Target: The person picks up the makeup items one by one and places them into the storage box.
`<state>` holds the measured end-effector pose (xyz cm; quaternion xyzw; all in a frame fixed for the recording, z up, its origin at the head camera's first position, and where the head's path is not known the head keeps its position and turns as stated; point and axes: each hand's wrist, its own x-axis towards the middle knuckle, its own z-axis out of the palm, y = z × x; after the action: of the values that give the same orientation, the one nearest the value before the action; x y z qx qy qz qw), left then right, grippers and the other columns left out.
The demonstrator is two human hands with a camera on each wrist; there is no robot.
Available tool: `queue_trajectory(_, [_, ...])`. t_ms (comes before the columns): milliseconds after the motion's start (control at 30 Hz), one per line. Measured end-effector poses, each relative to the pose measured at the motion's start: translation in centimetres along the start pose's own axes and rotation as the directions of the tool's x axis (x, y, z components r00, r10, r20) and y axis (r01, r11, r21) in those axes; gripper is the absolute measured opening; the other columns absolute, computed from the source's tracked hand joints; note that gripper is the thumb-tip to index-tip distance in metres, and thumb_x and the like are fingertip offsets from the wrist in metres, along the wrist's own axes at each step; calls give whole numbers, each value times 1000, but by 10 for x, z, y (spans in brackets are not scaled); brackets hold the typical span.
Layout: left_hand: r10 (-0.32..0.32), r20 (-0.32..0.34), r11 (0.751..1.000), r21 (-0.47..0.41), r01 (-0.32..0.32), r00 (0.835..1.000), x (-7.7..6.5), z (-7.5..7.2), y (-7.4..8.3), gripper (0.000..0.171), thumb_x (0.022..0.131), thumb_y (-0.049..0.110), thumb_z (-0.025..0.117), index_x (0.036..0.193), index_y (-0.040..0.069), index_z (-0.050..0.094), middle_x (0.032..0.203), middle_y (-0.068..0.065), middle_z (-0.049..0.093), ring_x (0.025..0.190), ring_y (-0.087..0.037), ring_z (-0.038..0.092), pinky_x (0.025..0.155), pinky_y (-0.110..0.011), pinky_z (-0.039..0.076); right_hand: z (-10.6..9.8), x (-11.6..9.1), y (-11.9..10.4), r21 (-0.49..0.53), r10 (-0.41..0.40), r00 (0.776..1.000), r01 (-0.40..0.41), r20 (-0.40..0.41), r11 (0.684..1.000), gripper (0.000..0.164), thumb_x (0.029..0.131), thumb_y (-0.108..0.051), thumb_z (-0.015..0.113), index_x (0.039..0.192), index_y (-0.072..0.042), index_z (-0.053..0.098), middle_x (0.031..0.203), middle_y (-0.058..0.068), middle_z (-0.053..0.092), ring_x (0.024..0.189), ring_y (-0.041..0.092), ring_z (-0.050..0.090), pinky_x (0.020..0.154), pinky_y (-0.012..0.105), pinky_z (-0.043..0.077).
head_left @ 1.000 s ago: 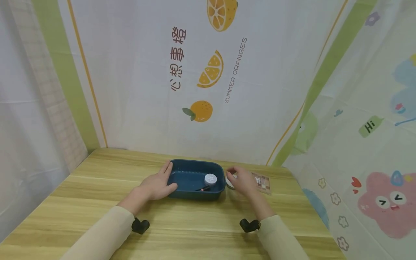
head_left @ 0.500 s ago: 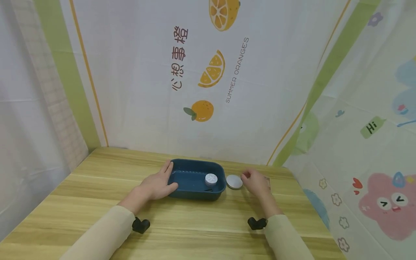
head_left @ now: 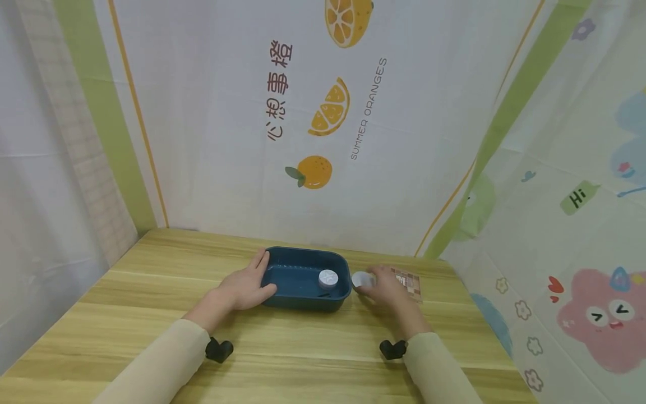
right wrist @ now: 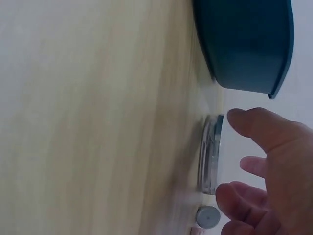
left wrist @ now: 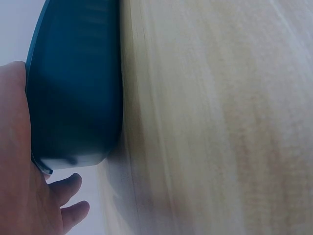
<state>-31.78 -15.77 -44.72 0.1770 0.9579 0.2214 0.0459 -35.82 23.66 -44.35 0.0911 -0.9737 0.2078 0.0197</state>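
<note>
At the lower edge, two pale sleeves [head_left: 156, 359] reach inward over a wooden table [head_left: 303, 348]. Left of centre, the left hand [head_left: 244, 287] rests against the left end of a blue box [head_left: 303, 304], fingers fairly straight. Right of centre, the right hand [head_left: 386, 287] has swung back left, uncovering a checked packet [head_left: 414, 284]; its thumb and fingers, spread apart, now bracket a shallow round container [head_left: 360, 278] just beside the box. Contact is unclear, so the container seems the piece being handled, its grip not yet settled. Inside the box sit a white round piece [head_left: 328, 279] and a slim dark item [head_left: 324, 295]. Behind hangs an orange-printed curtain [head_left: 217, 140].
</note>
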Motion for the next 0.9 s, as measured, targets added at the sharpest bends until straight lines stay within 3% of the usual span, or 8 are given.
queue_trajectory(133, [-1, 1, 1000, 2, 1, 1000, 0, -1, 2, 95, 107, 45, 49, 175, -1, 2, 185, -20, -6, 58, -18, 59, 50, -34, 30, 5, 2, 1, -57, 4, 1000, -4, 4, 998, 63, 94, -34, 84, 144, 0, 66, 142, 26, 65, 119, 39, 66, 101, 58, 57])
queue_trajectory(467, [-1, 1, 1000, -15, 1, 1000, -1, -2, 4, 93, 108, 43, 50, 175, -1, 3, 186, -20, -5, 57, -20, 59, 51, -35, 29, 12, 5, 7, -47, 50, 999, -50, -5, 998, 65, 93, -38, 83, 142, 1, 65, 149, 28, 63, 130, 43, 65, 106, 59, 55])
queue_trajectory(900, [-13, 0, 1000, -20, 13, 1000, 0, -1, 0, 94, 109, 45, 51, 176, 0, 2, 186, -19, -6, 52, -21, 55, 50, -35, 28, 16, 5, 9, -74, 61, 998, -62, -10, 995, 67, 93, -46, 83, 138, 1, 67, 145, 27, 65, 115, 37, 68, 97, 55, 58])
